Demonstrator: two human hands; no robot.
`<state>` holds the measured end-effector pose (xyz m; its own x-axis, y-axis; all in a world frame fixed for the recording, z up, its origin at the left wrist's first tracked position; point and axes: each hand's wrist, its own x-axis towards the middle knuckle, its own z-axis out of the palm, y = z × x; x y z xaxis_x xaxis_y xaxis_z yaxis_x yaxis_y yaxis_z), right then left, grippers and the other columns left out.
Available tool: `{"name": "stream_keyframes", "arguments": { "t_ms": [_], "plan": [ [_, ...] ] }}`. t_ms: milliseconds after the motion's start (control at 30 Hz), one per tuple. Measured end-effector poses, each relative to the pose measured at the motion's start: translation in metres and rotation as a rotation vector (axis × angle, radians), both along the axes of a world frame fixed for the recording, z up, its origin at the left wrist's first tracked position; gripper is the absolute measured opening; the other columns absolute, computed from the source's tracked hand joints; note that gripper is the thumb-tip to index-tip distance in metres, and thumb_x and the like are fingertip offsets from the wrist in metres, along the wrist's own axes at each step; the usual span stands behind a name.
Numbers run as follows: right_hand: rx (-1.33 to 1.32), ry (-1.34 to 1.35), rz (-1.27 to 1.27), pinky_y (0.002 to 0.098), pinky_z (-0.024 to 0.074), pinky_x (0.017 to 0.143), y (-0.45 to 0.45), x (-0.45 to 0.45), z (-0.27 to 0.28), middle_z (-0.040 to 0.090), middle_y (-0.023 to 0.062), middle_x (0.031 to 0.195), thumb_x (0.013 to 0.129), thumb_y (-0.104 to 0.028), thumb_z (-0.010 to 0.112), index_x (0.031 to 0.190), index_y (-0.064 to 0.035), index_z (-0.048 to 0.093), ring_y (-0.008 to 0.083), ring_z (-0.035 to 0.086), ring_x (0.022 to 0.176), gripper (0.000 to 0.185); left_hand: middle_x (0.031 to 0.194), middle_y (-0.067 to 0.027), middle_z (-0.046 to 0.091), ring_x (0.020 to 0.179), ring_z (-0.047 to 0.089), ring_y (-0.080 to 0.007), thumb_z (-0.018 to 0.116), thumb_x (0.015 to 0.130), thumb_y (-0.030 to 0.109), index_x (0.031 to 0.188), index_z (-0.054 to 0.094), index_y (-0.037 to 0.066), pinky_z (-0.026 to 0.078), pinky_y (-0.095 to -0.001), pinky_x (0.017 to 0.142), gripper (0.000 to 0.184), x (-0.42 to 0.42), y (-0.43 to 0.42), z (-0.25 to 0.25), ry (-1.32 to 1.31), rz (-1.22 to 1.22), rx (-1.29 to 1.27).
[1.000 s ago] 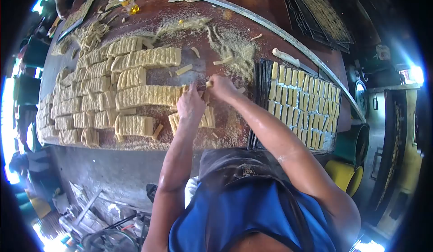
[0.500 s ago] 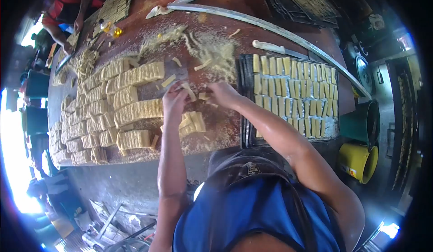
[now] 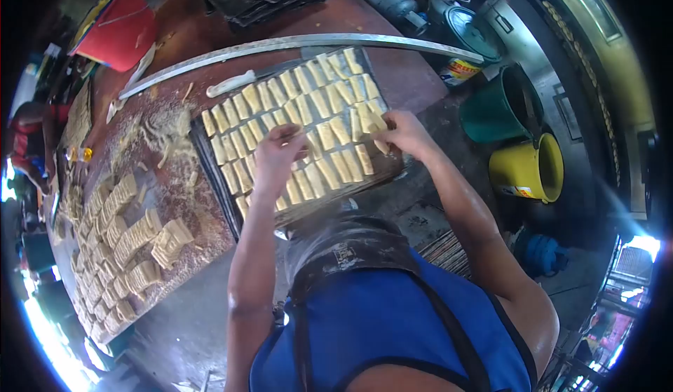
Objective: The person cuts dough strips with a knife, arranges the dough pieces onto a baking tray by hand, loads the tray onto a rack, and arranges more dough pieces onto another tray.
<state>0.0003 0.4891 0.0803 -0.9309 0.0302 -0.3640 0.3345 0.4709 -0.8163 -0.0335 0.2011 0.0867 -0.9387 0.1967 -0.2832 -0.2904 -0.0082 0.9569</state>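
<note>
Rows of pale dough strips (image 3: 266,96) lie on a dark baking tray (image 3: 216,170) in front of me. Over the middle of the tray is my left hand (image 3: 280,152), its fingers curled together; whatever they hold is too small to make out. My right hand (image 3: 403,134) is at the tray's right edge, its thumb and fingers closed on a dough strip (image 3: 377,121). Blocks of cut dough (image 3: 140,236) stand in rows on the table at the left, away from both hands.
A long metal bar (image 3: 301,41) and a white-handled knife (image 3: 231,84) lie behind the tray. A red bucket (image 3: 126,34) stands back left. Green (image 3: 494,108) and yellow (image 3: 515,167) buckets stand right of the table. Another person's arm (image 3: 31,171) shows far left.
The view has swung right towards the tray. Both hands have moved from beside the dough blocks to over the tray and its right edge.
</note>
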Motion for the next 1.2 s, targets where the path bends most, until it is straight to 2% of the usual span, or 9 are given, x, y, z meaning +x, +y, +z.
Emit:
{"name": "stream_keyframes", "arguments": {
  "t_ms": [267,367,433,467,733,933,1000,1100,1200],
  "plan": [
    [0.301,0.137,-0.054,0.0430,0.0544,0.076,0.018,0.030,-0.034,0.071,0.0207,0.090,0.077,-0.026,0.079,0.101,0.0011,0.069,0.0367,0.069,0.083,0.038,0.090,-0.0094,0.071,0.078,0.070,-0.0143,0.072,0.090,0.017,0.111,0.065,-0.003,0.057,-0.0267,0.066,0.030,0.013,0.121,-0.033,-0.130,-0.357,-0.127],
    [0.401,0.332,-0.067,0.0455,0.0540,0.076,0.024,0.035,-0.037,0.071,0.0193,0.087,0.081,-0.027,0.074,0.097,-0.0014,0.068,0.0380,0.069,0.084,0.031,0.092,-0.0099,0.072,0.074,0.070,-0.0181,0.073,0.086,0.014,0.108,0.068,0.004,0.057,-0.0334,0.065,0.025,0.028,0.126,-0.041,0.416,-0.233,-0.422],
    [0.338,0.327,-0.118,0.0474,0.0538,0.076,0.025,0.041,-0.028,0.071,0.0174,0.085,0.083,-0.027,0.072,0.098,-0.0039,0.068,0.0369,0.069,0.084,0.028,0.090,-0.0082,0.070,0.075,0.069,-0.0233,0.074,0.081,0.011,0.104,0.069,0.010,0.055,-0.0408,0.074,0.024,0.045,0.120,-0.043,0.960,-0.552,-0.789],
    [0.429,0.283,-0.110,0.0480,0.0540,0.076,0.026,0.044,-0.029,0.071,0.0168,0.085,0.084,-0.027,0.071,0.099,-0.0054,0.067,0.0367,0.069,0.083,0.027,0.090,-0.0061,0.068,0.086,0.067,-0.0251,0.074,0.078,0.012,0.100,0.069,0.013,0.050,-0.0423,0.084,0.023,0.053,0.121,-0.041,0.872,-0.736,-0.933],
    [0.680,0.147,-0.051,0.0482,0.0542,0.076,0.020,0.054,-0.020,0.071,0.0141,0.090,0.087,-0.029,0.067,0.095,-0.0096,0.067,0.0369,0.068,0.085,0.021,0.107,-0.0033,0.065,0.106,0.061,-0.0234,0.075,0.079,0.022,0.110,0.067,0.014,0.044,-0.0435,0.092,0.033,0.057,0.108,-0.056,1.057,-0.548,-0.699],
    [0.709,0.469,-0.139,0.0493,0.0532,0.073,0.001,0.056,-0.017,0.067,0.0125,0.084,0.085,-0.025,0.066,0.096,-0.0096,0.070,0.0358,0.067,0.081,0.019,0.113,-0.0053,0.063,0.111,0.058,-0.0270,0.073,0.080,0.028,0.117,0.066,0.014,0.041,-0.0465,0.096,0.040,0.031,0.102,-0.037,1.094,-0.687,-0.694],
    [0.645,0.348,-0.138,0.0487,0.0532,0.073,-0.007,0.062,-0.013,0.067,0.0127,0.085,0.086,-0.025,0.065,0.097,-0.0099,0.070,0.0356,0.067,0.082,0.020,0.114,-0.0044,0.062,0.113,0.057,-0.0262,0.072,0.082,0.027,0.116,0.067,0.016,0.039,-0.0468,0.098,0.035,0.024,0.100,-0.022,0.807,-0.865,-0.919],
    [0.626,0.182,-0.081,0.0487,0.0531,0.073,-0.027,0.074,-0.014,0.067,0.0129,0.083,0.085,-0.026,0.065,0.097,-0.0099,0.070,0.0350,0.067,0.082,0.021,0.113,-0.0042,0.063,0.116,0.056,-0.0255,0.070,0.085,0.024,0.113,0.068,0.017,0.038,-0.0472,0.099,0.029,0.015,0.088,-0.049,0.979,-0.529,-0.742],
    [0.647,0.110,-0.062,0.0482,0.0538,0.075,-0.046,0.082,-0.020,0.068,0.0140,0.093,0.085,-0.030,0.065,0.097,-0.0107,0.071,0.0350,0.068,0.085,0.024,0.109,-0.0042,0.064,0.113,0.057,-0.0252,0.069,0.086,0.022,0.109,0.070,0.020,0.038,-0.0480,0.098,0.023,0.008,0.097,-0.063,1.065,-0.591,-0.715]
  ]
}}
